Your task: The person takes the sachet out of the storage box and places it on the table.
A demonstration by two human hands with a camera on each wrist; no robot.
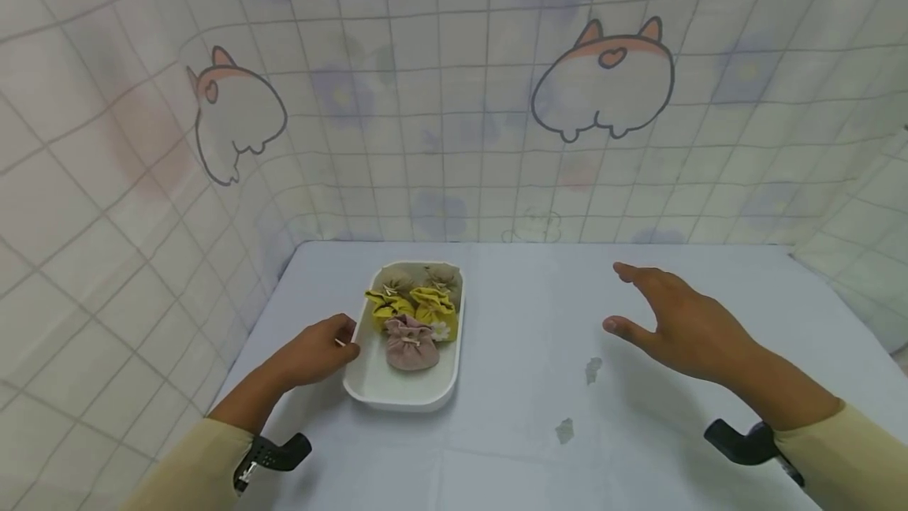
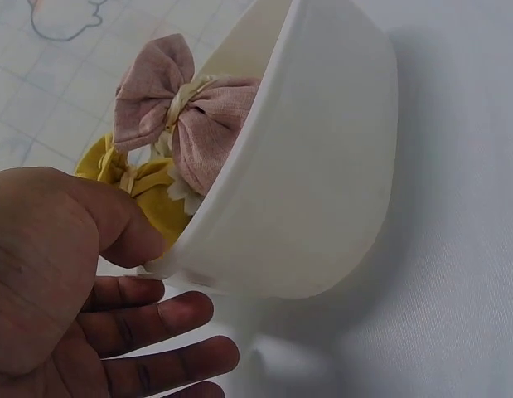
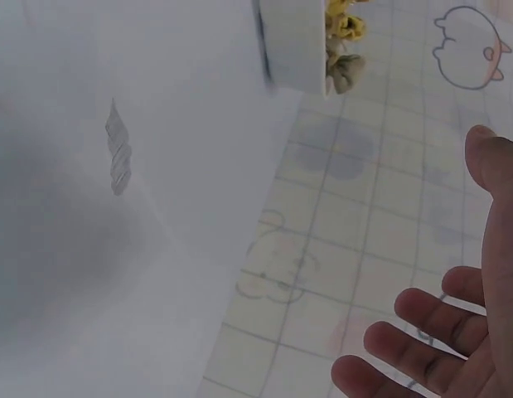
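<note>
A white plastic tray [image 1: 401,393] with rounded corners stands on the left part of the table. Inside it are small drawstring pouches: a pink one [image 1: 411,344] in front, two yellow ones [image 1: 436,310] behind, and two beige ones [image 1: 441,277] at the far end. My left hand [image 1: 322,349] pinches the tray's left rim, thumb over the edge and fingers against the outside, as the left wrist view shows. Over the right side of the table hovers my right hand [image 1: 691,327], fingers extended and thumb apart, holding nothing.
A white cloth covers the table [image 1: 511,416]; two grey patches [image 1: 564,430] mark it between the tray and the right hand. Behind and to the left hangs a gridded curtain [image 1: 440,101] with cartoon animal prints. Each wrist wears a black strap mount [image 1: 273,454].
</note>
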